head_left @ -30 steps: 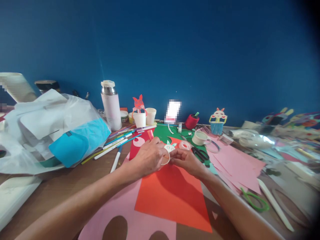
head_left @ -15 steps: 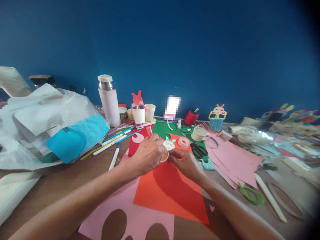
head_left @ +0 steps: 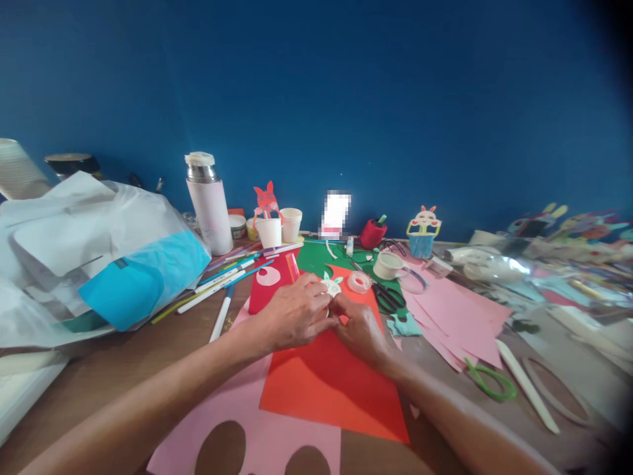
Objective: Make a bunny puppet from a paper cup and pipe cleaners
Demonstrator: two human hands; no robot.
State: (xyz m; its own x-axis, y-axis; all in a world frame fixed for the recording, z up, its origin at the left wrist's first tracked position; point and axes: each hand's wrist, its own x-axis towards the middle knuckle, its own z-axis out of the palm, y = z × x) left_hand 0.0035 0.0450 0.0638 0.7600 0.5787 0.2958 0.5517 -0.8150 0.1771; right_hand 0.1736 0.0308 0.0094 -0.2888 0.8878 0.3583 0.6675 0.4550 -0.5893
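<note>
Blue wall (head_left: pixel 316 99); red figure (head_left: pixel 266 197) in white cup (head_left: pixel 268 234), paper face (head_left: pixel 331 287) by fingers (head_left: pixel 316 302).

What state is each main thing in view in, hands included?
Left hand: fingers curled, grip hidden
Right hand: fingers curled, grip hidden
White paper animal face: partly covered
Pink holed paper sheet: flat, cut through
Orange paper sheet: flat, overlapping pink holed paper sheet
Pale pink cylindrical flask: upright, lid on
Red paper animal figure: upright in white paper cup
Black-handled scissors: lying flat
Green thin strip: looped

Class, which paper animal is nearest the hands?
The white, green-eared paper face, beside left hand and right hand; others, like the red paper animal, sit farther away.
</note>
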